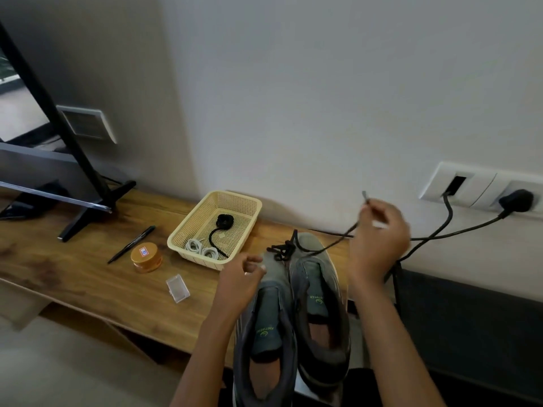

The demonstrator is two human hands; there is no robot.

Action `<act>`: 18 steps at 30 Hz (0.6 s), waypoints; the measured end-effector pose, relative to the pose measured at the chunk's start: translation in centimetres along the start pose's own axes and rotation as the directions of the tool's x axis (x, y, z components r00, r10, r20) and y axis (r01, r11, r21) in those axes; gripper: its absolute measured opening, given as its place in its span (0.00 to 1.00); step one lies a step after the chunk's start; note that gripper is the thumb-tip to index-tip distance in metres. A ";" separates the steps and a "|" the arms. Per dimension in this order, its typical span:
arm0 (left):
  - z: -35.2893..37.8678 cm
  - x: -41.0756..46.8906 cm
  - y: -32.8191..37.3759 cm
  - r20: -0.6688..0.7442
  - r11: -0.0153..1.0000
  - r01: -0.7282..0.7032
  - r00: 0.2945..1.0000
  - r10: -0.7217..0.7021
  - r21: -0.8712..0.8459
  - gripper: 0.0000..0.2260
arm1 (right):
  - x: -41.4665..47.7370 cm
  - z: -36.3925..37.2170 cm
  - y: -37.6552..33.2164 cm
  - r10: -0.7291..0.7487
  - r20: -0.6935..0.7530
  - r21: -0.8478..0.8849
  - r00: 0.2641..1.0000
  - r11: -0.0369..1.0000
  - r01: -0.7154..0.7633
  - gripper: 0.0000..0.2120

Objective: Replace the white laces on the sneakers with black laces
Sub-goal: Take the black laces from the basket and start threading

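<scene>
On my long wooden bench [88, 268], two grey knit sneakers [293, 304] sit side by side, just beside a cream perforated plastic basket [188, 230]. My right grip [379, 233] pinches the thin black lace [279, 251] bunched at their toes. My left grip [238, 277] is loosely curled, released.

Paired grey sneakers [320, 289], black lace [280, 251] seemingly tangled at toes.
</scene>
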State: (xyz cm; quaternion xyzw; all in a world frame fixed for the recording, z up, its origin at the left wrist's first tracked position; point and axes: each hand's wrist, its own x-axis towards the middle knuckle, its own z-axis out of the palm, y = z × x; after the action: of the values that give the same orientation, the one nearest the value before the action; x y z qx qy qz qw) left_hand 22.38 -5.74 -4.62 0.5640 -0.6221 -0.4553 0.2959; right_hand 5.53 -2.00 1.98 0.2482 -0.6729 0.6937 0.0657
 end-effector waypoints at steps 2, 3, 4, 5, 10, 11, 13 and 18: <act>0.0 0.0 -0.6 0.037 0.986 0.016 0.999 -0.022 0.163 0.02 | 1.0 -0.5 -0.1 -0.189 -0.082 -0.063 0.979 0.981 0.184 0.08; 0.0 -0.1 -0.7 0.056 0.976 0.023 0.998 -0.036 0.218 0.03 | 0.9 -0.4 -0.1 -0.261 -0.049 -0.091 0.964 0.962 0.256 0.09; 0.3 -0.1 -0.9 0.072 0.962 0.023 0.996 -0.044 0.273 0.05 | 0.4 -0.2 0.2 -0.310 0.033 -0.117 0.950 0.943 0.312 0.09; 0.5 -0.1 -1.1 0.075 0.939 0.022 0.996 -0.051 0.342 0.07 | -0.4 0.1 0.6 -0.324 0.153 -0.142 0.934 0.928 0.345 0.09; 1.7 -0.4 -1.2 0.065 0.790 0.020 0.995 -0.077 0.613 0.10 | -2.4 1.3 2.2 0.046 0.795 -0.278 0.605 0.914 0.295 0.05; 1.9 -0.4 -1.2 0.075 0.797 0.019 0.994 -0.080 0.603 0.12 | -2.6 1.5 2.7 0.115 0.854 -0.317 0.507 0.888 0.334 0.05; 2.4 -0.5 -1.2 0.117 0.818 0.021 0.987 -0.108 0.575 0.15 | -3.3 1.6 3.5 0.226 0.908 -0.368 0.354 0.835 0.410 0.06; 3.1 -0.2 -1.9 0.163 0.879 0.065 0.974 -0.159 0.472 0.16 | -4.0 1.6 4.8 0.195 0.931 -0.355 0.309 0.684 0.637 0.07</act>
State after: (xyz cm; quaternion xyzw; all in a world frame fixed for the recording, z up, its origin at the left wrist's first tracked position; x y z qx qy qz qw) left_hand 20.50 -4.73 -7.56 0.6056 -0.7051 -0.3636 0.0628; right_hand 7.36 -2.94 -4.18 0.6517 -0.7389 0.1029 -0.1370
